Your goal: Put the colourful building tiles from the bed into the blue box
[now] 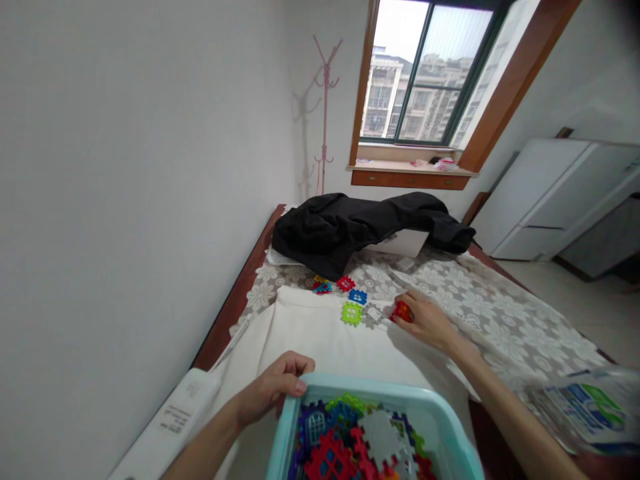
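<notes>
**Red tile in the right hand, bin steadied by the left**

Red tile (403, 311): a toothed plastic piece, gripped in the right hand (425, 320), fingers curled closed around it, low over the lace cloth (480, 307) on the bed. Whether the tile touches the cloth cannot be told.

Just left of that hand, loose tiles lie on the cloth and the white sheet (320, 333): a grey tile (373, 313) nearest, a green tile (352, 313), a blue tile (357, 297), another red one (345, 283), and a small mixed cluster (321, 287) further back.

Left hand (277, 387): fingers wrapped over the far left rim of the teal bin (445, 427), closed on it. Bin sits nearest the camera, holding a heap of tiles in many colours.

Beyond: dark jacket (360, 230) heaped at the far end of the bed, a pink coat stand (325, 113) by the wall, window (430, 73) behind. A plastic bottle (585, 407) lies at the right edge.

Judgement: step in hand looks like gathering loose tiles. Carrying the held piece over the bin rim would call for a clear arc back, the left hand keeping the bin from sliding.
</notes>
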Demonstrator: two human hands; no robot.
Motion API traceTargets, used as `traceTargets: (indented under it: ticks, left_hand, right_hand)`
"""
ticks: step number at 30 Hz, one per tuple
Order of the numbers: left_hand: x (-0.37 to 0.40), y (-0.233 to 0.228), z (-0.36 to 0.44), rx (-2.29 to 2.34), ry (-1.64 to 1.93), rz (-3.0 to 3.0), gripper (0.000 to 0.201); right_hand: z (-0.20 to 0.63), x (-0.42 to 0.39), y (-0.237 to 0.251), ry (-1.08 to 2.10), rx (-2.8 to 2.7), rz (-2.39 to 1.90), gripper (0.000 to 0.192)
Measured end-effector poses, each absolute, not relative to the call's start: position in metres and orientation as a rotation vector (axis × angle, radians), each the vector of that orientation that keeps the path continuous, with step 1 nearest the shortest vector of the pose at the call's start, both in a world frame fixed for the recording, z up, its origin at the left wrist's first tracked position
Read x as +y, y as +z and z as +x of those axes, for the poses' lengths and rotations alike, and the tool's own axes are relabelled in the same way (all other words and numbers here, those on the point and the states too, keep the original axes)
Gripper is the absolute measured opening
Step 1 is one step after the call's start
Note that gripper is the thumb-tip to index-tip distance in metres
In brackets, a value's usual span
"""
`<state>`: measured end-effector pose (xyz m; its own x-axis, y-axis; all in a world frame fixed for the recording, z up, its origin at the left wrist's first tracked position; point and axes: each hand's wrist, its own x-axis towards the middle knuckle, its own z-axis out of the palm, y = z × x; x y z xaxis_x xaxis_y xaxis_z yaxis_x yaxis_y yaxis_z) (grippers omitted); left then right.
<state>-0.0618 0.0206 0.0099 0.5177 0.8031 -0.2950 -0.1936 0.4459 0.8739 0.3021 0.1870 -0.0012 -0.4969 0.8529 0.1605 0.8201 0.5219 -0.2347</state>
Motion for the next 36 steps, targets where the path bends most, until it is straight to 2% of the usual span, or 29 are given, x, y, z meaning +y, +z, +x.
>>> traceTargets:
  ticks: [3, 8, 15, 21, 26, 29, 32, 36]
  left_hand:
    - [0.02, 0.009, -0.061, 0.799, 0.706, 0.881, 0.037]
    - [0.018, 0.013, -0.061, 0.88, 0.717, 0.845, 0.039]
    - [0.018, 0.012, -0.06, 0.904, 0.722, 0.85, 0.039]
    - [0.019, 0.014, -0.061, 0.914, 0.715, 0.861, 0.04]
    - [0.021, 0.014, -0.06, 0.872, 0.688, 0.894, 0.039]
    - [0.022, 0.014, -0.06, 0.851, 0.697, 0.911, 0.04]
    - [0.022, 0.013, -0.06, 0.843, 0.696, 0.925, 0.04]
    - [0.022, 0.011, -0.059, 0.826, 0.708, 0.924, 0.04]
  right_hand:
    - [0.304, 0.177, -0.009, 0.122, -2.566, -1.427, 0.032]
    - [0.295, 0.169, -0.01, 0.081, -2.587, -1.419, 0.022]
    - [0.277, 0.185, 0.005, 0.34, -2.445, -1.316, 0.025]
    - [0.234, 0.18, 0.008, 0.282, -2.672, -1.297, 0.049]
    - [0.237, 0.179, -0.002, 0.31, -2.572, -1.35, 0.032]
    - [0.239, 0.178, 0.001, 0.372, -2.49, -1.311, 0.031]
    - [0.226, 0.175, 0.009, 0.345, -2.529, -1.146, 0.038]
    - [0.2, 0.172, 0.013, 0.23, -2.721, -1.054, 0.057]
